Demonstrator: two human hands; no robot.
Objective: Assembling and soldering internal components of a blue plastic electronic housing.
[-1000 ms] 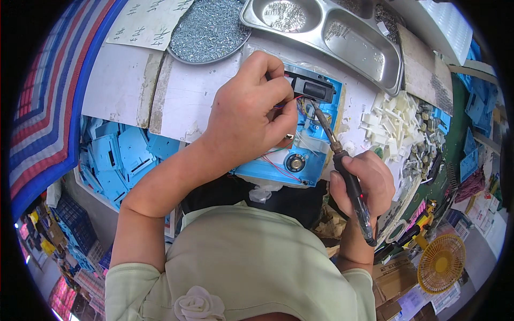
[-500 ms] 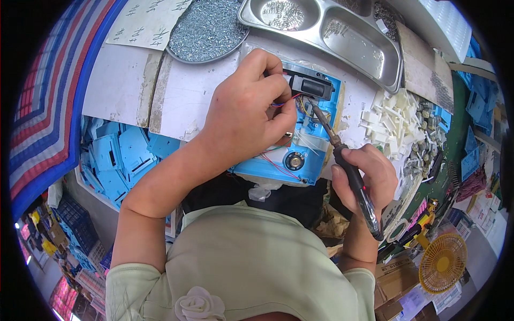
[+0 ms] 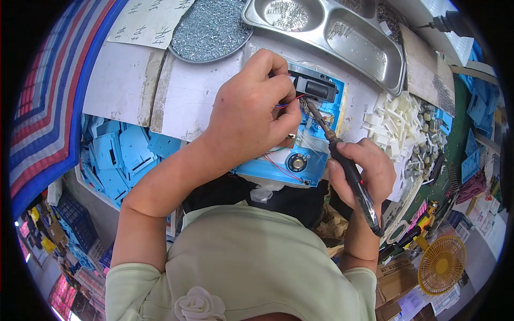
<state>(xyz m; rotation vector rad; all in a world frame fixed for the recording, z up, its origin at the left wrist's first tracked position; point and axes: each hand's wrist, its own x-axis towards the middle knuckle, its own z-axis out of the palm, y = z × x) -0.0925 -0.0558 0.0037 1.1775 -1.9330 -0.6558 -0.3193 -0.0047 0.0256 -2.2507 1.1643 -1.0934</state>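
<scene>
A blue plastic housing (image 3: 257,170) lies in front of me, with a round speaker (image 3: 296,162), thin coloured wires and a black module (image 3: 319,90) in it. My left hand (image 3: 254,101) is over its left half, thumb and fingers pinched together around thin red and blue wires (image 3: 300,97). The wire ends between the fingertips are partly hidden. My right hand (image 3: 369,174) is closed around the black handle of a soldering iron (image 3: 350,174). The iron's metal tip slants up and left, at the wires beside the black module; whether it touches them I cannot tell.
Beyond the housing stand a round dish of screws (image 3: 210,32) and a steel compartment tray (image 3: 356,48). White plastic parts (image 3: 393,123) are heaped at the right. Blue panels (image 3: 120,155) fill a box at the left. A dark pointed tool (image 3: 450,24) shows at the upper right.
The soldering iron in my right hand has shifted slightly left, its tip closer to the pinched wires. The housing has moved slightly right. A dark pointed tool has appeared at the upper right.
</scene>
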